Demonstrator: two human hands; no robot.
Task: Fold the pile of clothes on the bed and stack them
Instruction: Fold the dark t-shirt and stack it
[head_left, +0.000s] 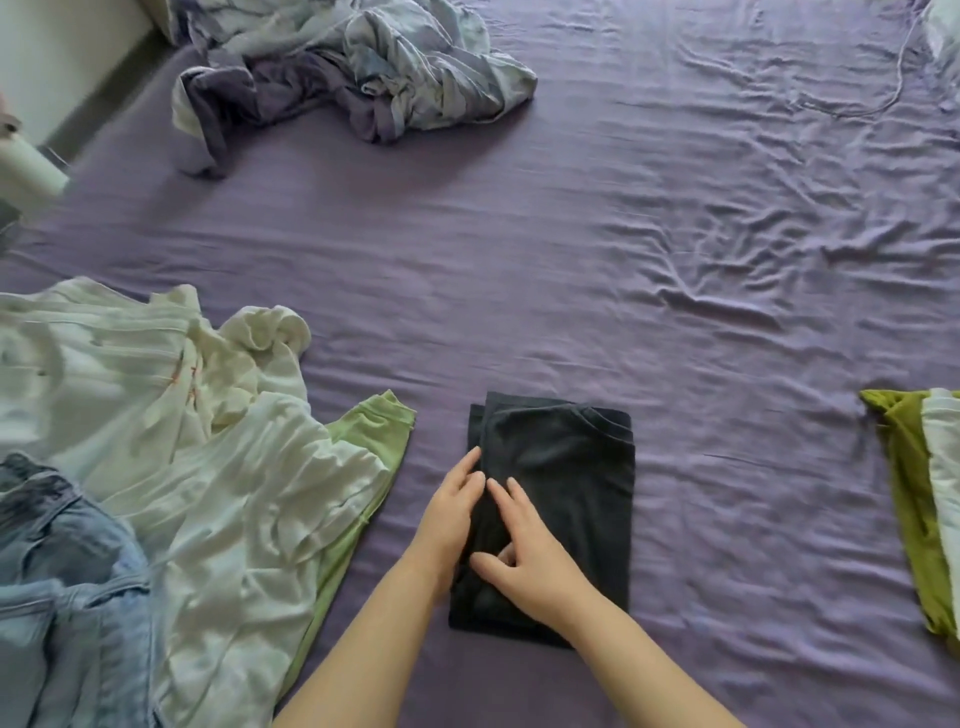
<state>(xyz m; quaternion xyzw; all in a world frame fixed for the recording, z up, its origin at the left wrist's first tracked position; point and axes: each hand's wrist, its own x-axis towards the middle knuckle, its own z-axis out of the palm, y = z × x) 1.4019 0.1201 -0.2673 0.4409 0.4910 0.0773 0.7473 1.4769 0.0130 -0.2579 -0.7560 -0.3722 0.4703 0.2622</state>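
Hands, left hand (451, 514) and right hand (524, 556), rest on dark folded garment (571, 467).

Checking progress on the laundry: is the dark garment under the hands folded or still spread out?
Folded. The dark garment lies as a compact layered rectangle on the purple sheet, both hands pressing its left edge.

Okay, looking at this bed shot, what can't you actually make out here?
- Head view: the olive garment and the pale one on it, cut off by the right edge.
- Jeans, cut by the left and bottom edges.
- Left hand fingers, partly hidden by the right hand on the dark folded garment.
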